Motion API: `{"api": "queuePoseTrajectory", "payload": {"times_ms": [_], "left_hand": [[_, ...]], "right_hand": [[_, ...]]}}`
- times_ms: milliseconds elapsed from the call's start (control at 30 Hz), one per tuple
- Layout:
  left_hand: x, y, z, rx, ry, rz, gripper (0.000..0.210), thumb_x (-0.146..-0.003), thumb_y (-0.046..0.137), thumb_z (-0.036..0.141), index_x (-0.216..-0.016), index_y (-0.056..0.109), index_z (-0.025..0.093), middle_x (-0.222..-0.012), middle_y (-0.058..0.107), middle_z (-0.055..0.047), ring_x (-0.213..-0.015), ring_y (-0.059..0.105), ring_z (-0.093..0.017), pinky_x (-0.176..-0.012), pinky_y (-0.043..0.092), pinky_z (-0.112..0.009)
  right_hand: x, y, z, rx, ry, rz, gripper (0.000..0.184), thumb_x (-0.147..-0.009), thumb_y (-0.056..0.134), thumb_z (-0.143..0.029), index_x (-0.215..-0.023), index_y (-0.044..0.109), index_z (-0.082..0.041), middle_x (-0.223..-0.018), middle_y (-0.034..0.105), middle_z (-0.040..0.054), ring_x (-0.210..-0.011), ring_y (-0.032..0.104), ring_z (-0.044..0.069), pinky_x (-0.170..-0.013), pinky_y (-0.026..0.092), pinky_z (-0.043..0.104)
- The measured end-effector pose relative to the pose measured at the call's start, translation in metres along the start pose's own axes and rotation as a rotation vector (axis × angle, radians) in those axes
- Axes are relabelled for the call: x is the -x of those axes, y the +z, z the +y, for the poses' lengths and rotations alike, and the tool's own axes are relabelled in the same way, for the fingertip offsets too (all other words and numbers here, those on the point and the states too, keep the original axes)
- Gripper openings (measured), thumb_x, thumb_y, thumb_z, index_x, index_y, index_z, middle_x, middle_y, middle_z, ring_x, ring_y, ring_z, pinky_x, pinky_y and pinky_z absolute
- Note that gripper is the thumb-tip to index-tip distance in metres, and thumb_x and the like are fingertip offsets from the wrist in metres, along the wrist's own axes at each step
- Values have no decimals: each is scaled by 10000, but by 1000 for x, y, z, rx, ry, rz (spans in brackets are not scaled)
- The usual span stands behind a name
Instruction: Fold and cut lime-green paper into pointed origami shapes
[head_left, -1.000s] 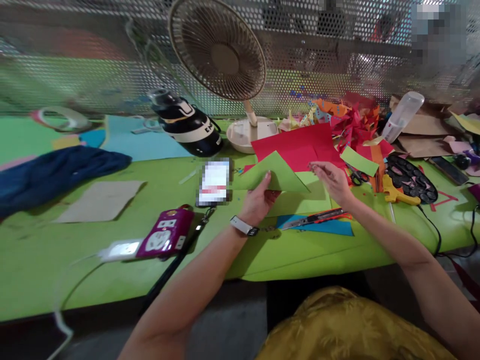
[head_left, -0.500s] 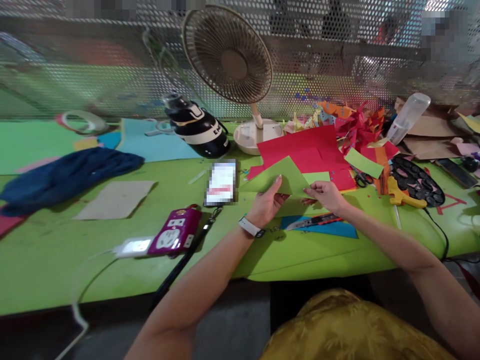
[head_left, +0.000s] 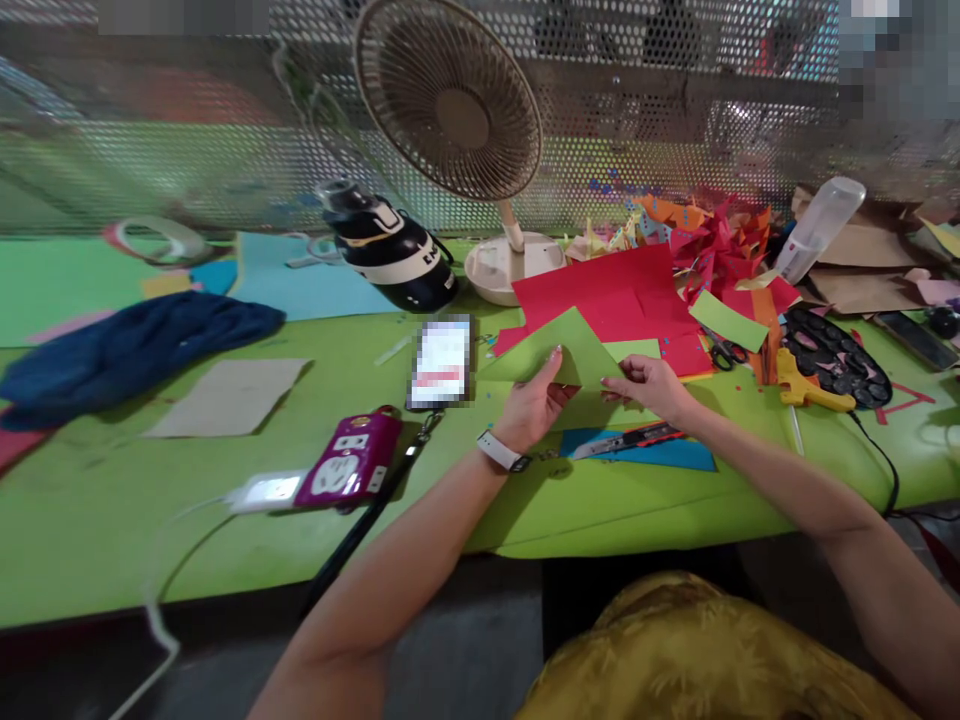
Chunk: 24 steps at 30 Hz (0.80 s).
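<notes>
A sheet of green paper (head_left: 574,335) is held above the table between my two hands. My left hand (head_left: 534,405) grips its lower edge, thumb on top and the other fingers beneath. At the right corner, my right hand (head_left: 649,385) pinches the paper between thumb and fingers. Below the hands a cutter knife (head_left: 634,438) with its blade out lies on a strip of blue paper (head_left: 690,455). Red paper sheets (head_left: 600,280) lie just behind the green one. Scissors (head_left: 724,352) rest to the right, partly covered by a light green paper piece (head_left: 727,320).
A fan (head_left: 461,120) and a black bottle (head_left: 397,255) stand at the back. Left are a phone (head_left: 442,362), a purple power strip (head_left: 352,460) and a dark blue cloth (head_left: 142,350). Right are a yellow glue gun (head_left: 814,385), a black tray (head_left: 840,362) and red paper scraps (head_left: 720,245).
My right hand has shifted very slightly left along the green paper's corner. My left hand keeps its grip, and the view has tilted a little.
</notes>
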<state>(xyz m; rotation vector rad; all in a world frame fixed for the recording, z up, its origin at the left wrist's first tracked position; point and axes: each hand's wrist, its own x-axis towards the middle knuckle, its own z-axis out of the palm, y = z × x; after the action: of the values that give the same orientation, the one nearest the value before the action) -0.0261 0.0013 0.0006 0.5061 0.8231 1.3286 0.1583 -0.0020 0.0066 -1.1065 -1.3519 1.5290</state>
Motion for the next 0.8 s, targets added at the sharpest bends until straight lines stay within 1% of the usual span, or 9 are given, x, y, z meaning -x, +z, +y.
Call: {"api": "queuePoseTrajectory", "payload": {"times_ms": [100, 200, 267, 367, 467, 567, 633, 733, 800], "left_hand": [[1, 1, -1, 1, 1, 15, 228, -738, 835, 257, -919, 712, 194, -928, 789, -53, -864, 757, -226, -720, 624, -305], [0, 2, 0, 26, 3, 54, 231, -718, 843, 204, -905, 709, 183, -918, 789, -34, -781, 751, -181, -661, 613, -251], [-1, 3, 0, 45, 9, 77, 237, -709, 845, 181, -904, 710, 185, -906, 789, -24, -759, 747, -164, -658, 611, -234], [-2, 4, 1, 40, 15, 93, 227, -723, 839, 182, -912, 715, 199, -895, 788, -15, -792, 752, -168, -725, 623, -254], [-4, 3, 3, 34, 55, 118, 174, -762, 816, 195, -903, 715, 208, -928, 787, -18, -872, 753, -177, -793, 623, -272], [-8, 1, 6, 38, 94, 158, 155, -782, 805, 204, -907, 715, 219, -947, 787, -19, -933, 747, -184, -805, 618, -269], [-11, -1, 7, 49, 105, 182, 186, -772, 817, 216, -928, 716, 218, -938, 788, -26, -941, 747, -192, -809, 620, -275], [-14, -3, 9, 88, 127, 216, 198, -770, 821, 225, -939, 719, 213, -899, 789, -31, -904, 753, -190, -807, 624, -274], [-13, -2, 10, 93, 118, 233, 169, -775, 812, 203, -916, 721, 215, -869, 788, -18, -840, 756, -180, -762, 630, -264]], "right_hand": [[2, 1, -1, 42, 0, -41, 471, -569, 866, -534, -733, 597, -185, -704, 733, 20, -662, 717, 154, -549, 534, 227], [3, 2, -2, 40, 16, -50, 472, -574, 862, -538, -723, 593, -180, -698, 735, 28, -678, 728, 168, -545, 532, 228], [4, 2, -4, 40, 30, -43, 466, -583, 865, -524, -709, 573, -184, -692, 739, 27, -685, 735, 170, -523, 517, 213], [4, 2, -8, 41, 65, -49, 438, -636, 853, -494, -681, 539, -192, -706, 755, 38, -685, 741, 167, -466, 476, 182], [4, 0, -13, 63, 103, -49, 353, -741, 803, -423, -666, 556, -182, -702, 758, 48, -652, 735, 144, -445, 451, 161], [4, -6, -19, 90, 143, -37, 251, -807, 758, -336, -694, 607, -171, -682, 753, 40, -621, 726, 124, -440, 441, 148], [3, -12, -24, 108, 174, -46, 220, -816, 748, -294, -688, 620, -168, -659, 746, 35, -598, 718, 120, -442, 441, 150], [1, -23, -33, 163, 220, -82, 215, -814, 742, -257, -657, 630, -163, -630, 735, 41, -574, 704, 124, -457, 448, 170], [1, -27, -38, 195, 204, -32, 199, -807, 747, -257, -667, 638, -165, -650, 740, 46, -593, 704, 129, -468, 451, 178]]}}
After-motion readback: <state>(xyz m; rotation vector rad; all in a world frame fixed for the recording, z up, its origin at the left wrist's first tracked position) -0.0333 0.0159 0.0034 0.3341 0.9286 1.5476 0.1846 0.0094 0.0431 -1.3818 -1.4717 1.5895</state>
